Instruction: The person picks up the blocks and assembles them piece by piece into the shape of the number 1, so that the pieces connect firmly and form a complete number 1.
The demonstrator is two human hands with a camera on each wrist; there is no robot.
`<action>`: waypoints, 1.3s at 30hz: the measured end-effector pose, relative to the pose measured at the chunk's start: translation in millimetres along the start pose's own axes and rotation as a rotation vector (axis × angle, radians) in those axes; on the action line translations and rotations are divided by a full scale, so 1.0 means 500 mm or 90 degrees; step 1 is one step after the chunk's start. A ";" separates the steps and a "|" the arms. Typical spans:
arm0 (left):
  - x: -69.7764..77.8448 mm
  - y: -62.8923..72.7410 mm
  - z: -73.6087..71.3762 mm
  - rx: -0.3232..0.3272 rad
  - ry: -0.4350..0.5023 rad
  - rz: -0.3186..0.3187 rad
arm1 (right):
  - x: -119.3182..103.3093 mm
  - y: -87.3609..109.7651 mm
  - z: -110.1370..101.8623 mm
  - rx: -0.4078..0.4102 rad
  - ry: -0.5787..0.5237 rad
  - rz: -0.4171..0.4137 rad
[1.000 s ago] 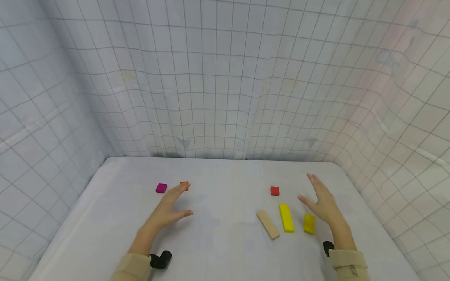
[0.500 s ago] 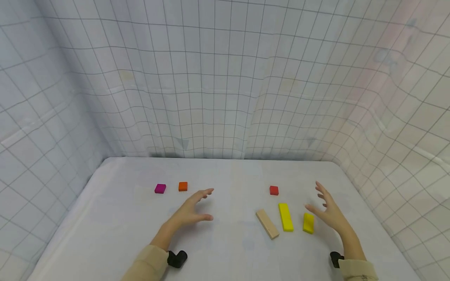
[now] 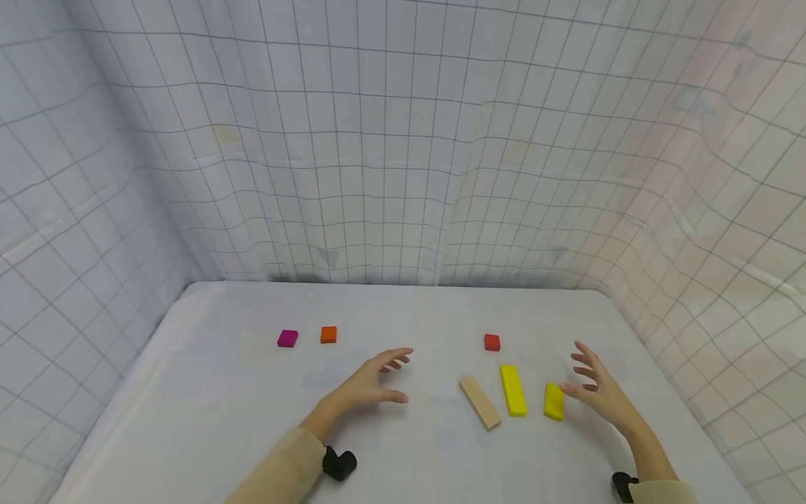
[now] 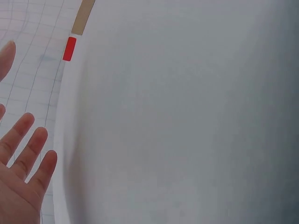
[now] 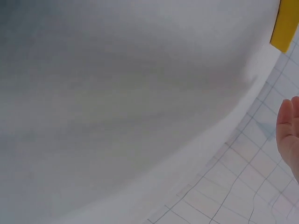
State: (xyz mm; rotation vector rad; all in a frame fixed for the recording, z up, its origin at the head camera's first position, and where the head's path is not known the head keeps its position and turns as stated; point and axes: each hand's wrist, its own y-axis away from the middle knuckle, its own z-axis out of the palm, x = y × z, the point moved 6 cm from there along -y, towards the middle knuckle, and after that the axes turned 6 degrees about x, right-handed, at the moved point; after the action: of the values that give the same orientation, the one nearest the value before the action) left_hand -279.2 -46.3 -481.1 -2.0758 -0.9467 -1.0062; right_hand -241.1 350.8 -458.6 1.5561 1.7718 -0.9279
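White table [image 3: 208, 406] | tan block [image 3: 480, 402]: long axis far-left to near-right

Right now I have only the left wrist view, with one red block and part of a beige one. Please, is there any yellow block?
Observer: Yes, in the head view a long yellow block and a short yellow block lie right of the beige block.
Operator: Does the right hand hold something?
Observer: No, it holds nothing.
Operator: And what lies at the far left?
Observer: A magenta block and an orange block, with a gap between them.
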 end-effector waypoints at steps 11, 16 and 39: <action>-0.006 -0.030 0.040 -0.020 0.011 -0.015 | 0.022 0.021 -0.008 -0.018 0.036 0.037; 0.003 -0.045 0.052 -0.022 0.036 -0.005 | 0.039 0.025 -0.005 -0.026 0.046 0.064; 0.027 -0.101 0.125 -0.029 0.071 0.019 | 0.062 0.033 0.030 -0.045 0.043 0.112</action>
State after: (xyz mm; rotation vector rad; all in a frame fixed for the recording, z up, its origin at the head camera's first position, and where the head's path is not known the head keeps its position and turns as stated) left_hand -290.5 33.8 -490.2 -2.0409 -0.8419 -1.1254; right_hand -229.2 357.5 -494.2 1.6840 1.6625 -0.7277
